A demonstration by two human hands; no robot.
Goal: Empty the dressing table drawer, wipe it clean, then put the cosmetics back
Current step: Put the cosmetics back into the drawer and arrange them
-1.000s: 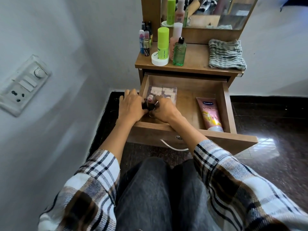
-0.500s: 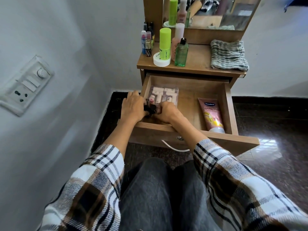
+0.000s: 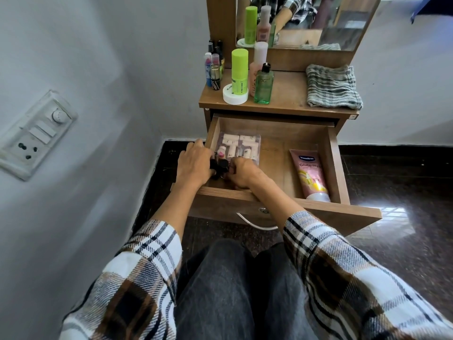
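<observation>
Down in the drawer (image 3: 274, 192), both hands (image 3: 221, 168) clasped around small dark items (image 3: 219, 166), half hidden, unidentifiable.

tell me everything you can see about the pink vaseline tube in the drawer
The pink tube is a soft, squeeze-type plastic tube with a dark blue Vaseline logo near its flat crimped end, yellow graphics lower down and a white cap. It lies flat on the floor of the open wooden drawer, in the right part, cap toward the front panel and crimped end toward the back. It runs close along the right wall. Neither hand touches it, and nothing else lies against it.
</observation>
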